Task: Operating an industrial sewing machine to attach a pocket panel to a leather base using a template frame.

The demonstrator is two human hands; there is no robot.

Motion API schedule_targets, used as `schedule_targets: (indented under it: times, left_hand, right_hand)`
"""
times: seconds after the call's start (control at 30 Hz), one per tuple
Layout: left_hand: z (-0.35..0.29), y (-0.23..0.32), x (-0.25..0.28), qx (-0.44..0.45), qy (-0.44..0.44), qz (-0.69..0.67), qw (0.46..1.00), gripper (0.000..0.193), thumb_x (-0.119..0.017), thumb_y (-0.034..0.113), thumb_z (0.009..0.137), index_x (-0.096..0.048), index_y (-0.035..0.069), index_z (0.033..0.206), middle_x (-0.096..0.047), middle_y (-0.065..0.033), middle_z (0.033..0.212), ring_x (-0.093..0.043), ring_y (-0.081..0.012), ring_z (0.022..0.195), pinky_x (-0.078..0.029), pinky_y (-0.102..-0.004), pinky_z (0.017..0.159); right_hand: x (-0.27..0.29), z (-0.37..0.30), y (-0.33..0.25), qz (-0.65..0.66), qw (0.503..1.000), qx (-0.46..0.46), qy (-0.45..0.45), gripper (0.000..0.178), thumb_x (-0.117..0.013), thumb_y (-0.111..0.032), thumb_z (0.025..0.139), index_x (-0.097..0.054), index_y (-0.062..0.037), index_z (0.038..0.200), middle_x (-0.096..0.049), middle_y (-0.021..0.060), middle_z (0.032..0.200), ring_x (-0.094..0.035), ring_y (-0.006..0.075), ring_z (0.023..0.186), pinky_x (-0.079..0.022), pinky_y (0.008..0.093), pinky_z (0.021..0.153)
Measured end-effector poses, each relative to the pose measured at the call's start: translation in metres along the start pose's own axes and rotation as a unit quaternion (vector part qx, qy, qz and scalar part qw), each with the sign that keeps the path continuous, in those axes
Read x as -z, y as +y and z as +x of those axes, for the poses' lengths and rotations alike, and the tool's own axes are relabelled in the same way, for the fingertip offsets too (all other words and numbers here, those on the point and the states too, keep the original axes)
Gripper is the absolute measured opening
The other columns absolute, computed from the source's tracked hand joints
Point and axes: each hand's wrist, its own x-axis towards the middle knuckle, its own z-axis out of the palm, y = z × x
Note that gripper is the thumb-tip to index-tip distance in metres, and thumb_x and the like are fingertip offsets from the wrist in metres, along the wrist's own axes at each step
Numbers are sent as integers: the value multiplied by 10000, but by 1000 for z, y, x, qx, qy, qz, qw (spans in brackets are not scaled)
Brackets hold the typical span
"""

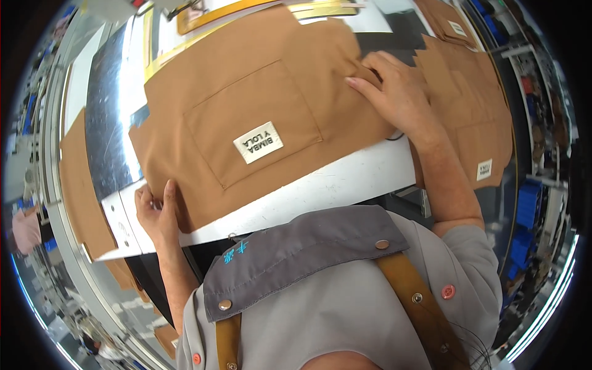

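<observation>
Right in the middle of the frame lies one big brown fabric panel (246,105), spread flat on the white desk (320,188), and both hands are on it. The left hand (157,213) is down at the lower left of the picture, at the panel's near corner: fingers curled, thumb up on top of the cloth, pinching the edge against the desk rim. The right hand (394,89) is up at the upper right, palm down and fingers stretched out nearly flat, pressing on the panel's far right edge; it grips nothing that I can see, it simply bears down. So the panel stretches between the two hands, corner to corner across the frame.

Counting now: one patch pocket (253,123) stitched in the centre of the panel, and one white woven label (258,142) on that pocket, lying between the hands and closer to the left one. To the right of the right hand, a stack of brown panels (475,105) with stepped edges; how many are in it I cannot tell, though two small white labels show on it. One more brown piece (77,185) hangs at the left edge, just beside the left hand. A yellow guide bar (246,9) runs along the top.
</observation>
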Motion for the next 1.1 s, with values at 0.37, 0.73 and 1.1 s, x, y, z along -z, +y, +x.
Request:
schedule_targets:
  times: [0.37, 0.73, 1.1]
  left_hand:
    - [32, 130, -16, 52, -198, -394, 896, 459, -626, 116, 1028, -464, -40, 1428, -695, -121, 1199, -678, -146, 1065, -548, -288, 925]
    - [-26, 283, -134, -70, -673, -252, 692, 856, -618, 1, 979, -57, 38, 1625, -719, -151, 941, -696, -151, 767, -580, -269, 673]
    - [32, 202, -74, -189, -443, -144, 864, 383, -700, 61, 951, -624, -19, 1318, -706, -48, 875, -648, -102, 752, -515, -250, 697]
  right_hand:
    - [88, -14, 63, 191, 970, -106, 106, 384, -696, -349, 963, -658, -84, 1238, -748, 132, 969, -718, 285, 887, -546, 386, 796]
    - [295, -197, 290, -2, 939, -328, 102, 480, -731, -351, 951, -639, -98, 1349, -750, 75, 1078, -698, 160, 925, -551, 304, 825]
    - [130, -93, 125, -53, 980, -165, 98, 363, -720, -270, 927, -704, -73, 1232, -729, 121, 1041, -675, 273, 889, -526, 362, 830]
